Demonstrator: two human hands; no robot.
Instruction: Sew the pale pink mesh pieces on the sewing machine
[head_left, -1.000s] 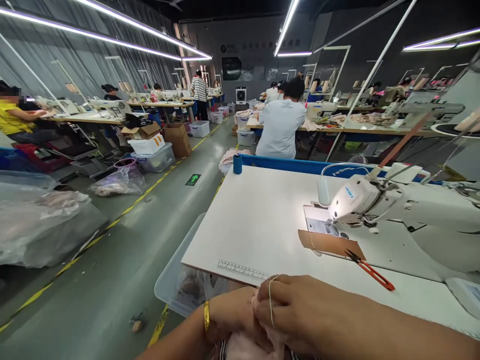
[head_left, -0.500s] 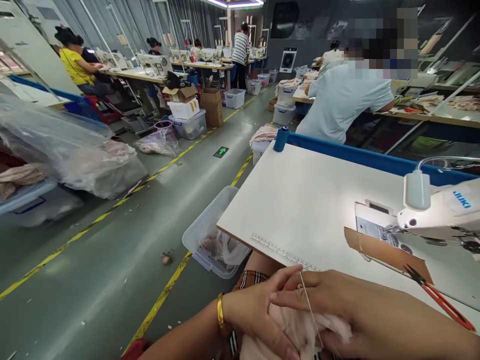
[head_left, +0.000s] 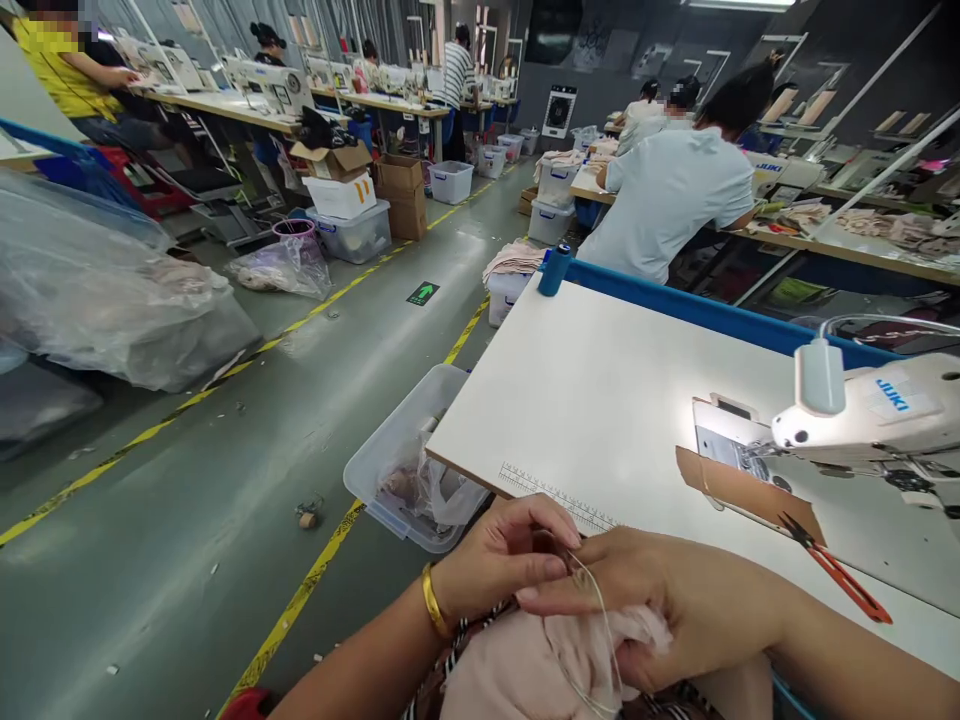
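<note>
My left hand (head_left: pixel 504 560), with a gold bangle on its wrist, and my right hand (head_left: pixel 660 600) meet at the bottom of the view, just below the near edge of the white sewing table (head_left: pixel 600 400). Both pinch a bunch of pale pink fabric (head_left: pixel 540 665) that lies in my lap. A thin cream elastic cord (head_left: pixel 600 620) loops over my right hand's fingers and the fabric. To the right on the table stands a white Juki sewing machine (head_left: pixel 870 415), with its lamp lit over a cardboard piece (head_left: pixel 742 490) and red-handled snips (head_left: pixel 836 570).
A clear plastic bin (head_left: pixel 409 455) with fabric stands on the floor left of the table. A blue thread cone (head_left: pixel 555 270) sits at the table's far corner. A person in a white shirt (head_left: pixel 675 200) works ahead. Plastic bags of fabric (head_left: pixel 112 290) lie at left beside yellow floor lines.
My view has tilted down and left. My hands have kept working the pink fabric and cord in my lap, and more fabric now shows beneath them.
</note>
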